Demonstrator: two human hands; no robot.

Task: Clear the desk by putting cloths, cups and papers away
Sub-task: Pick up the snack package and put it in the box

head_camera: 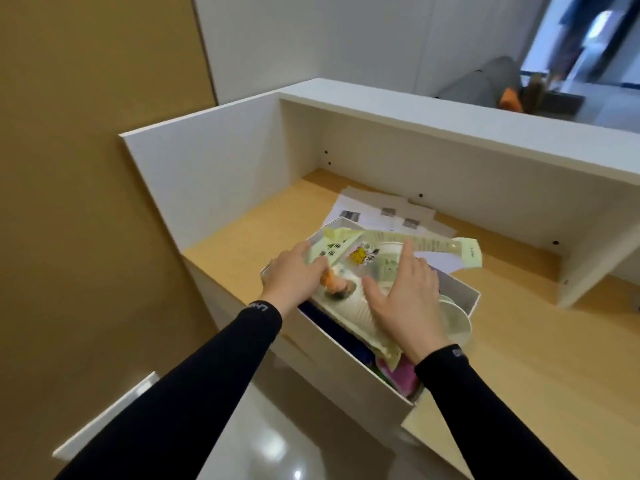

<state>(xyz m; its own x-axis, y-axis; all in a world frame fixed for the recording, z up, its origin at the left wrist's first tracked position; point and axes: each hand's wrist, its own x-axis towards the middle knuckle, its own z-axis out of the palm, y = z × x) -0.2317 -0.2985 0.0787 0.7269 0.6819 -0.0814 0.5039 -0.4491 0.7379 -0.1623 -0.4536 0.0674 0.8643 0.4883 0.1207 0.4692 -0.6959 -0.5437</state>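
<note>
A white box (pixel 349 363) sits at the wooden desk's near-left corner, packed full. On top lie pale green printed paper sheets (pixel 436 247) and white paper cups (pixel 353 311), one lying on its side. Blue, pink and purple cloths (pixel 398 374) show along the box's near side. My left hand (pixel 296 277) rests on the left end of the green papers, fingers curled over them. My right hand (pixel 403 299) lies flat, fingers spread, on the cups and papers. More white cups (pixel 457 323) stick out at the box's right edge.
White printed sheets (pixel 377 213) lie on the desk (pixel 540 358) behind the box. A white shelf unit (pixel 450 133) encloses the desk's back and left side. A tan wall (pixel 86 168) stands on the left. A glossy floor (pixel 277 445) lies below the desk edge.
</note>
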